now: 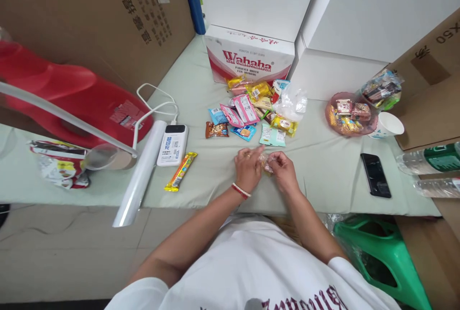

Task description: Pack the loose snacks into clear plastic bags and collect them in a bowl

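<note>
Near the front edge of the desk point(319, 156), as the head view shows it, a small clear wrapper point(266, 164) with something pinkish inside sits between the two hands, just above the cloth or on it; which of the two cannot be told. The right hand point(283, 170) pinches one side of it between thumb and fingers. The left hand point(248, 168), a red and white bracelet point(241, 190) at its wrist, has its fingers bent and closed on the other side, the thumb mostly hidden.

Just beyond the hands lies a mint-green packet point(272, 136), at the near side of a loose heap: pink-and-white packets point(246, 109), a brown packet point(216, 130), a blue packet point(244, 132), yellow packets and a crumpled clear bag point(293, 103). Behind the heap stands a Wahaha carton point(249, 58).

On the left, a yellow snack bar point(180, 172) lies near a white power bank point(172, 146) with a cable plugged into its far end; beside that, a roll of clear film point(142, 171) reaches past the desk's front edge.

Over on the right, a pink bowl point(331, 125) holds more packets, with a paper cup point(391, 124) just beside it and a black phone point(375, 175) lying nearer the front.
</note>
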The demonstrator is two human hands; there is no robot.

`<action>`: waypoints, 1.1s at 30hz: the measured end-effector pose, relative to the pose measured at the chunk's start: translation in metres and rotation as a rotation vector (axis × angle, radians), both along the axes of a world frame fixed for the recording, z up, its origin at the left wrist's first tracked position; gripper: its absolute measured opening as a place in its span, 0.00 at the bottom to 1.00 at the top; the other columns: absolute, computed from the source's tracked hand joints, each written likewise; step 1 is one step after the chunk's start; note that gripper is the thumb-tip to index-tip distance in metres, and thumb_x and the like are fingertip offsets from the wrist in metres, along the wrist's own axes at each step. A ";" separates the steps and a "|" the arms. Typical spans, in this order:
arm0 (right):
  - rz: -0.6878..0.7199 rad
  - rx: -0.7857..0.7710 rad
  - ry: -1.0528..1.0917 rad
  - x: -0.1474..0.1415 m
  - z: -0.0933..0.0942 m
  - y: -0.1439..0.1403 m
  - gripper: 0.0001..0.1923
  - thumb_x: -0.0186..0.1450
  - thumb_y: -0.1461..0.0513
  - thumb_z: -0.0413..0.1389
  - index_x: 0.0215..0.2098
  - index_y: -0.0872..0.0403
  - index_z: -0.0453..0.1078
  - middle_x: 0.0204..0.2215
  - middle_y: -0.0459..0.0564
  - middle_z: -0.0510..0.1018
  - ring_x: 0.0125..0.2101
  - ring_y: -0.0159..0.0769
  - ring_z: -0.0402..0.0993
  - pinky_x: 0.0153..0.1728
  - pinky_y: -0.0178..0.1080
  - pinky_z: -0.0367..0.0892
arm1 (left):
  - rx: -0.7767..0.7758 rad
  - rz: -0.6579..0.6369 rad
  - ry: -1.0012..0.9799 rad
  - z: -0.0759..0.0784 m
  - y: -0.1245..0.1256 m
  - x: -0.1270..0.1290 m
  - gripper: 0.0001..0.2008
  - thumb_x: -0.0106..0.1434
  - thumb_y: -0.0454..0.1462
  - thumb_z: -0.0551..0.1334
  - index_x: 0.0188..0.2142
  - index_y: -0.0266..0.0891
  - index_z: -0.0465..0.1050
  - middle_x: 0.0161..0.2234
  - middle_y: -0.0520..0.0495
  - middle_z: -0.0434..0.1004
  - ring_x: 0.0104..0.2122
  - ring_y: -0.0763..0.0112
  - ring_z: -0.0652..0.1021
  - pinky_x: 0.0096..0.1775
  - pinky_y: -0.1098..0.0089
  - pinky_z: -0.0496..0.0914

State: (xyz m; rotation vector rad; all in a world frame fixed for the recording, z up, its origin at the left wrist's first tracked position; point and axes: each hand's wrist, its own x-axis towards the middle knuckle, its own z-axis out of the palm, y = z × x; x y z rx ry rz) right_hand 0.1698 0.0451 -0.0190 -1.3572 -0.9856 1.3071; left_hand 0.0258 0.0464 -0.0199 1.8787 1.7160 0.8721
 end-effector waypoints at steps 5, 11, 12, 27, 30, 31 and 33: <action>-0.101 0.052 -0.120 0.001 0.008 -0.008 0.12 0.61 0.52 0.61 0.37 0.50 0.69 0.27 0.42 0.72 0.27 0.34 0.68 0.31 0.37 0.69 | -0.080 0.199 0.106 0.003 0.001 -0.003 0.28 0.58 0.46 0.72 0.55 0.40 0.73 0.58 0.34 0.72 0.61 0.42 0.67 0.59 0.46 0.63; 0.054 0.271 -0.578 -0.015 0.026 -0.010 0.09 0.67 0.58 0.52 0.40 0.51 0.73 0.38 0.51 0.77 0.37 0.39 0.74 0.40 0.40 0.71 | -0.111 0.146 0.168 0.013 -0.002 0.003 0.11 0.63 0.41 0.66 0.42 0.41 0.68 0.46 0.37 0.74 0.51 0.48 0.74 0.51 0.52 0.69; 0.087 0.281 -0.615 -0.016 0.027 -0.009 0.10 0.67 0.59 0.51 0.40 0.51 0.74 0.38 0.52 0.77 0.38 0.40 0.74 0.41 0.41 0.71 | -0.114 0.127 0.133 0.015 -0.004 0.004 0.10 0.63 0.39 0.64 0.42 0.41 0.66 0.45 0.38 0.73 0.47 0.51 0.75 0.49 0.54 0.70; -0.015 0.179 -0.230 0.004 0.026 -0.022 0.29 0.66 0.52 0.60 0.63 0.49 0.67 0.59 0.56 0.76 0.57 0.45 0.75 0.57 0.48 0.73 | 0.046 -0.432 -0.514 0.052 -0.039 -0.011 0.41 0.62 0.33 0.60 0.72 0.44 0.46 0.69 0.35 0.64 0.68 0.54 0.67 0.67 0.49 0.65; -0.141 0.176 -0.242 0.049 0.019 -0.002 0.26 0.65 0.54 0.58 0.61 0.51 0.69 0.55 0.55 0.79 0.54 0.44 0.77 0.55 0.49 0.74 | -0.007 -0.367 -0.452 0.044 -0.048 -0.032 0.36 0.66 0.37 0.60 0.70 0.44 0.50 0.65 0.34 0.69 0.66 0.54 0.71 0.63 0.50 0.69; -0.207 0.194 -0.264 0.074 0.022 0.010 0.26 0.64 0.55 0.58 0.60 0.52 0.70 0.55 0.56 0.80 0.53 0.44 0.78 0.54 0.49 0.74 | -0.022 -0.317 -0.408 0.039 -0.051 -0.044 0.33 0.67 0.39 0.60 0.69 0.43 0.53 0.63 0.34 0.72 0.62 0.55 0.75 0.62 0.51 0.71; -0.346 0.244 -0.365 0.135 0.039 0.039 0.26 0.63 0.58 0.58 0.60 0.53 0.69 0.56 0.57 0.78 0.53 0.43 0.77 0.53 0.47 0.74 | -0.074 -0.213 -0.298 0.027 -0.059 -0.074 0.28 0.68 0.43 0.61 0.65 0.43 0.58 0.57 0.37 0.77 0.55 0.56 0.81 0.57 0.52 0.74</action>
